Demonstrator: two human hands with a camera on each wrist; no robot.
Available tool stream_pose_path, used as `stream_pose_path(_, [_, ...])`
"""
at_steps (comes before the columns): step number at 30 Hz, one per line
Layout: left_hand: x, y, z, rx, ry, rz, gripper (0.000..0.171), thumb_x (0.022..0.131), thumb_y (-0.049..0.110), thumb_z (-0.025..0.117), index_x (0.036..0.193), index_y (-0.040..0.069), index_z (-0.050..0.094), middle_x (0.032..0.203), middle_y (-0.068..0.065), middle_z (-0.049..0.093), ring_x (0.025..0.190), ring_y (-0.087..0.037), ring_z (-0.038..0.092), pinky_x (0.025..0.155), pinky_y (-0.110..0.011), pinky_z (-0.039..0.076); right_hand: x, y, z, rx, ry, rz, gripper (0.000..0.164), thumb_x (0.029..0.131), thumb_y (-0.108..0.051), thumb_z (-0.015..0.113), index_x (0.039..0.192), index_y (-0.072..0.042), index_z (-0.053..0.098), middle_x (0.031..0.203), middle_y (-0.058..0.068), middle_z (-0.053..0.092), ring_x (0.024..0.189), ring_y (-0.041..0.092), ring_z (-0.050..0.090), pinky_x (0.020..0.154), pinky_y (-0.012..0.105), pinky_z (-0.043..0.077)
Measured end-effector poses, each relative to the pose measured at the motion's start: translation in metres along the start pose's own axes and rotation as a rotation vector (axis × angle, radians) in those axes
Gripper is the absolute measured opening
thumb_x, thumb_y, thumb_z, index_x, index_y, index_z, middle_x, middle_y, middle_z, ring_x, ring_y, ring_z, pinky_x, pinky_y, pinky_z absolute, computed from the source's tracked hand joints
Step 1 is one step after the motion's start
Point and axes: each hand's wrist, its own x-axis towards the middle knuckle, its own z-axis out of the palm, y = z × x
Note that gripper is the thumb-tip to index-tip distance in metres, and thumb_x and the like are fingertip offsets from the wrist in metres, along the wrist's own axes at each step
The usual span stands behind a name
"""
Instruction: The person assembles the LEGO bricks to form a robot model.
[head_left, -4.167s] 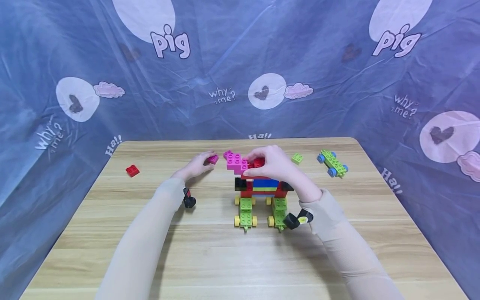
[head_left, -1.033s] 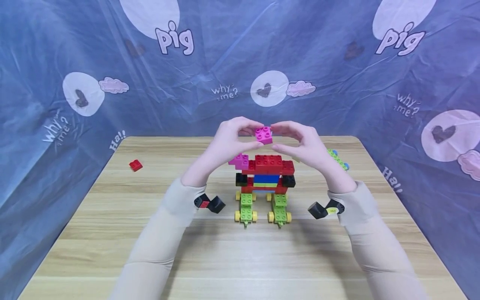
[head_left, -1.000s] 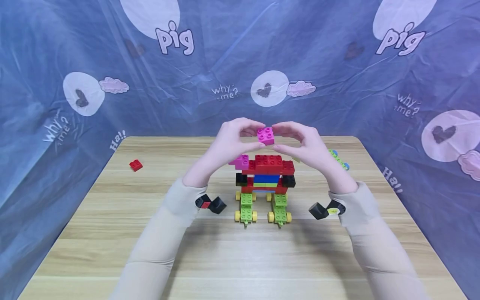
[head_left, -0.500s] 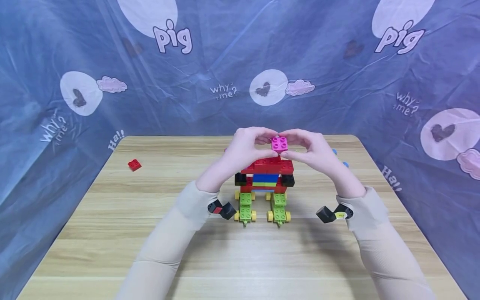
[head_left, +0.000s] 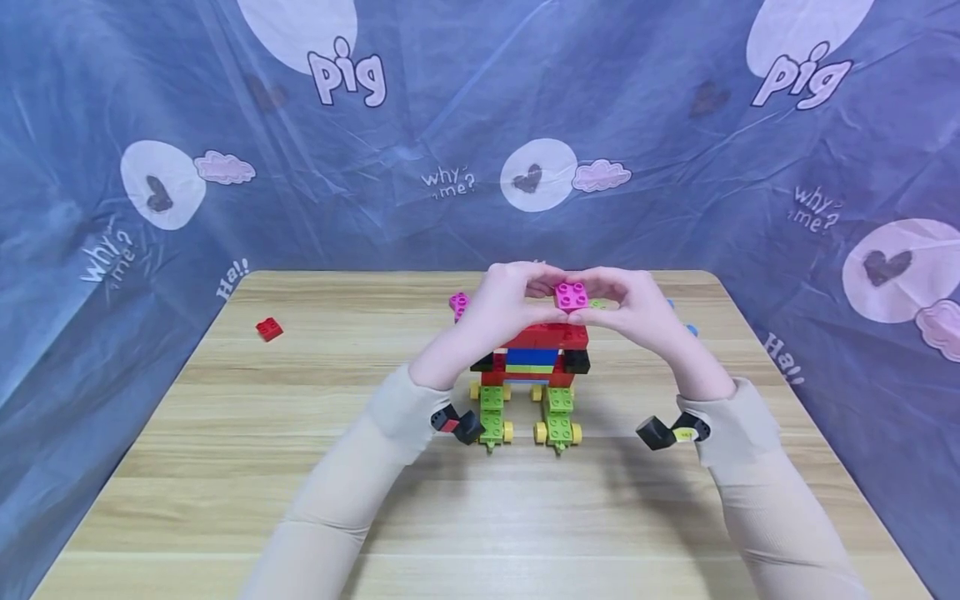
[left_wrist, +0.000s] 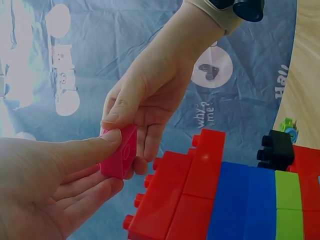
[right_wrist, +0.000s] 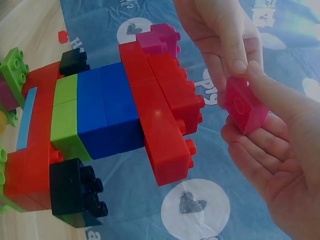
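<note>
Both hands hold one pink toy building brick (head_left: 572, 297) just above a built block figure. My left hand (head_left: 513, 296) pinches its left side between thumb and fingers, and my right hand (head_left: 637, 307) pinches its right side. Its hollow underside shows in the right wrist view, where the thumbs meet on the brick (right_wrist: 243, 105). Below stands the figure, with red bricks (head_left: 543, 337) on top, blue and lime bricks (head_left: 531, 358) in its middle and black bricks (head_left: 576, 361) at the sides. Two green wheeled bases (head_left: 558, 425) carry it. Pink bricks (right_wrist: 159, 39) sit at one top end, hidden in the head view by my left hand.
A loose red brick (head_left: 269, 329) lies at the table's left. Another pink piece (head_left: 459, 305) shows behind my left hand. Behind my right hand, a lime brick (head_left: 597, 304) and blue wheels (head_left: 692, 330) are partly hidden. A printed blue cloth surrounds the wooden table (head_left: 300, 467).
About four seconds ago my left hand was at a pink brick on the table and my right hand was on the figure's top. Over the last second, both hands moved right and down with the brick.
</note>
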Motion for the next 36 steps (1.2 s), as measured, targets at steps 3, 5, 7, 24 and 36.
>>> stream_pose_path(3, [0.001, 0.000, 0.004, 0.017, -0.007, 0.009, 0.050, 0.080, 0.022, 0.079, 0.125, 0.008, 0.064, 0.115, -0.006, 0.070, 0.100, -0.014, 0.067, 0.087, -0.018, 0.052, -0.002, 0.003, -0.001, 0.007, 0.001, 0.002, 0.043, 0.079, -0.004, 0.078, 0.119, 0.000, 0.065, 0.105, 0.017, 0.070, 0.090, -0.004, 0.062, 0.081, 0.011, 0.049])
stream_pose_path(5, [0.001, -0.001, 0.007, 0.029, -0.013, 0.012, 0.050, 0.080, 0.021, 0.079, 0.126, 0.008, 0.064, 0.116, -0.006, 0.069, 0.101, -0.014, 0.067, 0.088, -0.017, 0.052, -0.003, 0.004, -0.001, 0.006, 0.000, 0.010, 0.042, 0.079, -0.005, 0.078, 0.118, 0.000, 0.066, 0.105, 0.017, 0.070, 0.090, -0.003, 0.062, 0.081, 0.011, 0.049])
stream_pose_path(7, [0.001, -0.001, 0.009, 0.033, -0.024, 0.012, 0.050, 0.080, 0.020, 0.079, 0.126, 0.008, 0.063, 0.118, -0.007, 0.069, 0.102, -0.015, 0.067, 0.089, -0.018, 0.051, -0.005, 0.006, -0.001, 0.006, -0.005, 0.028, 0.041, 0.079, -0.006, 0.078, 0.118, -0.001, 0.066, 0.106, 0.016, 0.070, 0.090, -0.003, 0.062, 0.081, 0.012, 0.049])
stream_pose_path(24, [0.006, -0.009, 0.020, 0.161, -0.152, -0.008, 0.056, 0.081, 0.027, 0.078, 0.131, 0.011, 0.059, 0.128, -0.004, 0.064, 0.117, -0.015, 0.059, 0.097, -0.024, 0.048, -0.017, 0.031, 0.001, 0.038, 0.022, 0.113, 0.035, 0.082, -0.010, 0.076, 0.115, -0.002, 0.067, 0.099, 0.015, 0.071, 0.084, 0.000, 0.065, 0.073, 0.016, 0.053])
stream_pose_path(36, [0.009, -0.012, 0.026, 0.219, -0.200, -0.036, 0.057, 0.080, 0.027, 0.079, 0.131, 0.011, 0.060, 0.126, -0.003, 0.065, 0.118, -0.014, 0.060, 0.099, -0.025, 0.047, -0.024, 0.040, 0.001, 0.063, 0.009, 0.141, 0.035, 0.081, -0.011, 0.077, 0.113, 0.000, 0.066, 0.100, 0.009, 0.072, 0.088, 0.000, 0.066, 0.077, 0.016, 0.052])
